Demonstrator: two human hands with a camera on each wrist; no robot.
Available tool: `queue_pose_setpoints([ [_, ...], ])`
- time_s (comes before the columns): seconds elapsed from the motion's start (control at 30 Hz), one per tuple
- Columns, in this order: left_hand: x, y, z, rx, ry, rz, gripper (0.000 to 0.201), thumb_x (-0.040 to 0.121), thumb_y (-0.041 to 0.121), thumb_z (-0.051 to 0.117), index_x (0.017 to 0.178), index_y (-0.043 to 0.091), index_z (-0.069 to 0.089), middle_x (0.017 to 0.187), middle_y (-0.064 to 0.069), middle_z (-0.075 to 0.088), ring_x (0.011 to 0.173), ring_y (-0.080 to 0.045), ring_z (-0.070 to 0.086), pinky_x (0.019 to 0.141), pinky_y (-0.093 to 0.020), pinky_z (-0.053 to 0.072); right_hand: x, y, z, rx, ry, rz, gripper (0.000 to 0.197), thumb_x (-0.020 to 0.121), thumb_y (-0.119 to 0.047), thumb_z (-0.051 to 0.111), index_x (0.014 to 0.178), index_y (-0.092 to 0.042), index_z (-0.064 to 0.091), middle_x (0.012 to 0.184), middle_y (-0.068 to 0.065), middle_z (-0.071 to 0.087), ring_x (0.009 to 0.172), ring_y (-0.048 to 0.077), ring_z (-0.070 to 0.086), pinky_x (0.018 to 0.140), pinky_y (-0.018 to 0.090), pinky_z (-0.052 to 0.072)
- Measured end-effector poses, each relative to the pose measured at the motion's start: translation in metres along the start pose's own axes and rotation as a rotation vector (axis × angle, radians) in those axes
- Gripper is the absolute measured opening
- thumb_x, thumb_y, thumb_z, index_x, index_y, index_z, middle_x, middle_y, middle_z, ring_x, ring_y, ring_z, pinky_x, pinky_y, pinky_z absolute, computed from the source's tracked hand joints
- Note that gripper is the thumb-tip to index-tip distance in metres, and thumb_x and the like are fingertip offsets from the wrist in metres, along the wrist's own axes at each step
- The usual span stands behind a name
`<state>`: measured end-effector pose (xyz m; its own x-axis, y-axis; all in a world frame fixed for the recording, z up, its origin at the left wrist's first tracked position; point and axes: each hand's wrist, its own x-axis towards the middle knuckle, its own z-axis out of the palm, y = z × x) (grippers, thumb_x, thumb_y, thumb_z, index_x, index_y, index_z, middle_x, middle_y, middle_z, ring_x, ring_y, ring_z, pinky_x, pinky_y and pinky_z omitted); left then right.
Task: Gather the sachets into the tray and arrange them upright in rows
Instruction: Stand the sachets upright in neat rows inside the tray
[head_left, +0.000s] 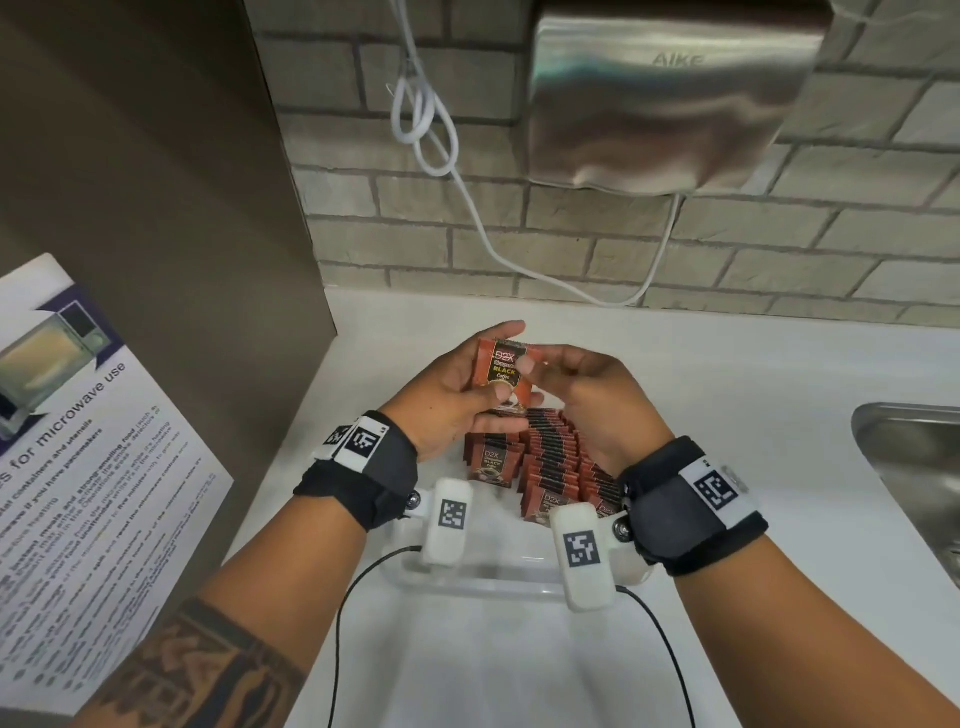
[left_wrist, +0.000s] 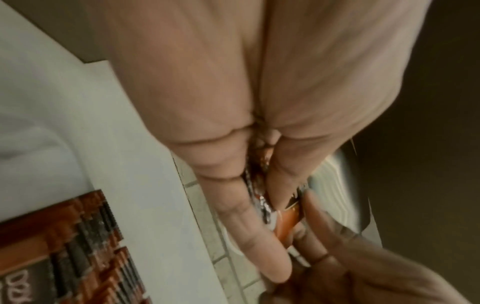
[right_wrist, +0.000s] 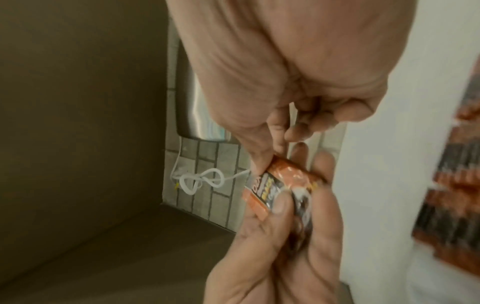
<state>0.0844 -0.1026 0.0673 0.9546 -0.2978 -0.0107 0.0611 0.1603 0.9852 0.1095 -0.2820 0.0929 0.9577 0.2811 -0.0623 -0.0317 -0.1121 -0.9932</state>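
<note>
A small bunch of orange-and-black coffee sachets (head_left: 503, 371) is held up above the tray, label facing me. My left hand (head_left: 485, 364) grips it from the left, thumb on the front and fingers behind. My right hand (head_left: 540, 364) pinches its upper right edge. Below them, the clear plastic tray (head_left: 493, 584) holds several rows of upright sachets (head_left: 550, 457). In the left wrist view, sachet edges (left_wrist: 262, 205) show between my left fingers (left_wrist: 233, 205), blurred. The right wrist view shows my right hand (right_wrist: 270, 158) pinching the sachet's (right_wrist: 285, 185) top corner while the left hand (right_wrist: 285, 246) cradles it.
The tray sits on a white counter (head_left: 727, 405). A steel sink (head_left: 914, 467) is at the right. A brown cabinet side (head_left: 156, 208) with a microwave notice (head_left: 78, 467) stands left. On the brick wall hang a hand dryer (head_left: 670, 93) and its looped white cord (head_left: 431, 130).
</note>
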Motion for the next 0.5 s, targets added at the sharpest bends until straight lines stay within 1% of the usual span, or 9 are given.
queue_pose_setpoints([
  [0.03, -0.001, -0.001, -0.001, 0.03, 0.004, 0.01, 0.06, 0.1, -0.006, 0.051, 0.148, 0.029, 0.039, 0.128, -0.009, 0.064, 0.116, -0.03, 0.066, 0.087, -0.039, 0.059, 0.003, -0.002, -0.003, -0.089, 0.064, -0.054, 0.019, 0.087, -0.028, 0.077, 0.104, -0.019, 0.074, 0.094, 0.008, 0.073, 0.085, 0.018, 0.071, 0.078, 0.028, 0.054],
  [0.07, -0.002, -0.003, -0.002, 0.063, 0.013, 0.024, 0.057, 0.1, -0.004, 0.052, 0.146, 0.028, 0.041, 0.125, -0.011, 0.065, 0.113, -0.029, 0.068, 0.083, -0.036, 0.059, 0.005, -0.004, -0.006, -0.156, 0.103, -0.104, 0.023, 0.084, -0.027, 0.08, 0.105, -0.02, 0.072, 0.094, 0.008, 0.072, 0.083, 0.017, 0.07, 0.076, 0.024, 0.053],
  [0.13, -0.004, -0.005, -0.001, 0.106, 0.042, 0.05, 0.053, 0.099, -0.003, 0.056, 0.14, 0.028, 0.045, 0.12, -0.009, 0.064, 0.104, -0.023, 0.068, 0.076, -0.033, 0.059, 0.008, -0.01, -0.01, -0.225, 0.075, -0.167, 0.026, 0.081, -0.022, 0.083, 0.103, -0.021, 0.07, 0.088, 0.006, 0.072, 0.076, 0.019, 0.069, 0.074, 0.025, 0.053],
  [0.17, -0.004, -0.006, 0.0, 0.109, 0.055, 0.057, 0.052, 0.098, -0.004, 0.058, 0.137, 0.029, 0.047, 0.117, -0.006, 0.063, 0.099, -0.02, 0.067, 0.074, -0.033, 0.059, 0.01, -0.014, -0.011, -0.266, 0.047, -0.186, 0.025, 0.08, -0.019, 0.084, 0.101, -0.021, 0.07, 0.085, 0.005, 0.073, 0.073, 0.019, 0.068, 0.073, 0.026, 0.054],
  [0.23, -0.005, -0.009, 0.0, 0.103, 0.066, 0.062, 0.049, 0.096, -0.004, 0.061, 0.128, 0.031, 0.051, 0.112, -0.001, 0.063, 0.094, -0.018, 0.066, 0.07, -0.036, 0.059, 0.012, -0.018, -0.01, -0.345, 0.009, -0.21, 0.019, 0.079, -0.015, 0.084, 0.094, -0.018, 0.072, 0.083, 0.005, 0.073, 0.068, 0.013, 0.064, 0.071, 0.025, 0.053],
  [0.3, -0.005, -0.009, -0.001, 0.105, 0.085, 0.068, 0.046, 0.094, -0.004, 0.064, 0.121, 0.032, 0.053, 0.108, 0.0, 0.064, 0.091, -0.018, 0.065, 0.068, -0.036, 0.059, 0.014, -0.021, -0.01, -0.397, -0.018, -0.223, 0.015, 0.079, -0.013, 0.084, 0.09, -0.017, 0.075, 0.084, 0.004, 0.074, 0.067, 0.006, 0.061, 0.069, 0.02, 0.052],
  [0.4, -0.006, -0.009, -0.002, 0.151, 0.131, 0.078, 0.042, 0.094, -0.001, 0.066, 0.12, 0.03, 0.053, 0.109, -0.001, 0.065, 0.09, -0.017, 0.066, 0.066, -0.035, 0.057, 0.019, -0.022, -0.009, -0.495, -0.026, -0.236, 0.01, 0.082, -0.016, 0.081, 0.089, -0.019, 0.076, 0.08, -0.005, 0.073, 0.062, -0.005, 0.058, 0.062, 0.009, 0.046],
  [0.47, -0.007, -0.008, -0.006, 0.197, 0.178, 0.073, 0.038, 0.094, 0.003, 0.067, 0.119, 0.028, 0.053, 0.11, -0.003, 0.066, 0.089, -0.015, 0.067, 0.064, -0.032, 0.057, 0.02, -0.023, -0.01, -0.558, -0.023, -0.238, 0.004, 0.085, -0.016, 0.078, 0.088, -0.018, 0.077, 0.079, -0.009, 0.073, 0.062, -0.008, 0.058, 0.061, 0.003, 0.041],
  [0.5, -0.008, -0.007, -0.009, 0.231, 0.219, 0.062, 0.035, 0.095, 0.005, 0.067, 0.118, 0.028, 0.053, 0.108, -0.003, 0.067, 0.087, -0.015, 0.068, 0.063, -0.031, 0.056, 0.021, -0.023, -0.01, -0.602, -0.02, -0.234, 0.002, 0.087, -0.016, 0.076, 0.088, -0.018, 0.077, 0.08, -0.011, 0.073, 0.064, -0.007, 0.059, 0.06, 0.002, 0.04],
])
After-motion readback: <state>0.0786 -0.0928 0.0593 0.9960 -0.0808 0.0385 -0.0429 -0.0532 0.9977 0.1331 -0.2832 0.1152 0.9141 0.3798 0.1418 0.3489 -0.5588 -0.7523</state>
